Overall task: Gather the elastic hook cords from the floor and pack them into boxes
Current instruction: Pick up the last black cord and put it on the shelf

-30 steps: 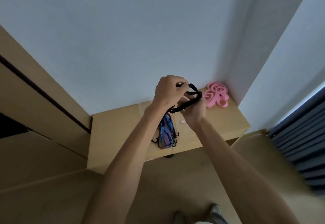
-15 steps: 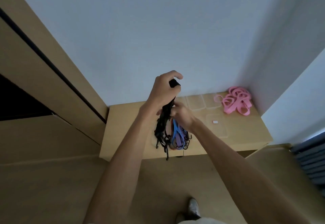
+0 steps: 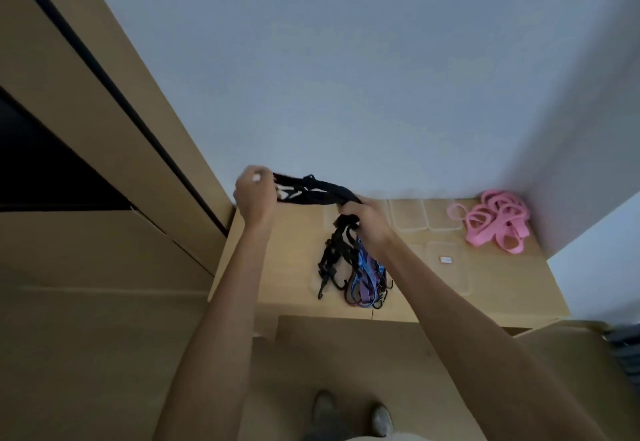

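A pale grey-blue wall is filling most of the view, and below it a low wooden counter is sitting in the corner, with a tall wooden cabinet running up to the left of it. You are standing in front of the counter, your shoes showing below it.

Your left hand is curling round one end of a bundle of black cords, up near the wall over the counter's back left corner. Your right hand is gripping the same bundle further along, over the middle of the counter, so the black cords are stretching between your two fists. The rest of the black bundle is hanging from your right hand down to the counter, beside a pile of blue and purple cords lying near the counter's front edge, partly under your right forearm.

Clear plastic boxes are sitting along the back of the counter, and another one with a small white label is lying to the right of the pile; the label is too small to read. A heap of pink cords is lying in the counter's back right corner.

Half a second ago your hands were close together with the black bundle dangling straight down; now they are pulled apart, the left one having moved out to the left.
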Available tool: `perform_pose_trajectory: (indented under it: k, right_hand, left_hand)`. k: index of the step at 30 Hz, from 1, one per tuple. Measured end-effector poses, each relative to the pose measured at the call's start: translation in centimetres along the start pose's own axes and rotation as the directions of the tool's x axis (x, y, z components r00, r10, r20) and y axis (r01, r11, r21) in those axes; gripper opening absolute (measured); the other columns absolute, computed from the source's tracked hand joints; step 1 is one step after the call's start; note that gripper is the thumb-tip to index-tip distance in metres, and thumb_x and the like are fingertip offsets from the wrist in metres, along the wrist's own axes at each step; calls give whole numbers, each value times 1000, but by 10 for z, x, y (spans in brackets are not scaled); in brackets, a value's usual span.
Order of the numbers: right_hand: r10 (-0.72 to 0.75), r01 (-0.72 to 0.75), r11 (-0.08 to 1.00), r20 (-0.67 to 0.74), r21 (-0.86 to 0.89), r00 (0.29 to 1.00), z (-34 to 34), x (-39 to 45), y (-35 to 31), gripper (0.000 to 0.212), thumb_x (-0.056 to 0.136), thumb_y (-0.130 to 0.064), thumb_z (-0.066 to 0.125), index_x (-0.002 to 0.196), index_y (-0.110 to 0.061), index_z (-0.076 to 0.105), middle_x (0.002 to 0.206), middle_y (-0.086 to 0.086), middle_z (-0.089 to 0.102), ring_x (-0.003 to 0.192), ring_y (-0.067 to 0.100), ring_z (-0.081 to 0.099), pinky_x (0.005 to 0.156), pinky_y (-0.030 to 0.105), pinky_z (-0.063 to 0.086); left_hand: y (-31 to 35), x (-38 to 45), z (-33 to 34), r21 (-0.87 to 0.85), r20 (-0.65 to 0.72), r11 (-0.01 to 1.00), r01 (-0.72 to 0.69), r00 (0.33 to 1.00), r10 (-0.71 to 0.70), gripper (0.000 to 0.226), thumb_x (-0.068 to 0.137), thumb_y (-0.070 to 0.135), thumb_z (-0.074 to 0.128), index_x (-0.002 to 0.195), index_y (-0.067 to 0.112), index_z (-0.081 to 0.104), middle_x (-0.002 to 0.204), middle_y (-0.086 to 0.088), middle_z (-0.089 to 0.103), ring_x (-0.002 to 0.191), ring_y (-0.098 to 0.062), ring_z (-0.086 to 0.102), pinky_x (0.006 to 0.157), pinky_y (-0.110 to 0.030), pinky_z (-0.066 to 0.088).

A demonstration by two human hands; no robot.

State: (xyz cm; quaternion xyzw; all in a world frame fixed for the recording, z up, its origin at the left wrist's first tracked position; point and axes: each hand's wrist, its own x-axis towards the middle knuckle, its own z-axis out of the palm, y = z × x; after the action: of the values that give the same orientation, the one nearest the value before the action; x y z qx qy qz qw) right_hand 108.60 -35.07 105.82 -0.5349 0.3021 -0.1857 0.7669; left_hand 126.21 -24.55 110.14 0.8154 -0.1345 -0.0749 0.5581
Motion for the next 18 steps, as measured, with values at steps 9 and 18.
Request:
perform_pose_trajectory:
  k: [9, 18]
  right_hand:
    - [29, -30, 1000, -187, -1, 982, 53, 44, 6, 22, 57, -17, 54, 74, -6, 61, 70, 9, 55, 64, 22, 48, 49, 25, 44]
    - [148, -118, 988, -391, 99, 909, 74, 125, 48, 40, 77, -25, 62, 115, -17, 56, 105, 5, 65, 91, 21, 65, 81, 41, 56]
  left_hand:
    - [-75, -21, 24, -279, 687, 941, 192, 725, 56, 52, 74, -5, 45, 111, 22, 69, 106, 2, 72, 101, -11, 67, 83, -30, 55]
    - [-117, 52, 29, 1, 863, 912, 410, 461, -208, 33, 91, 52, 54, 98, 30, 78, 103, 3, 77, 99, -14, 72, 84, -33, 53]
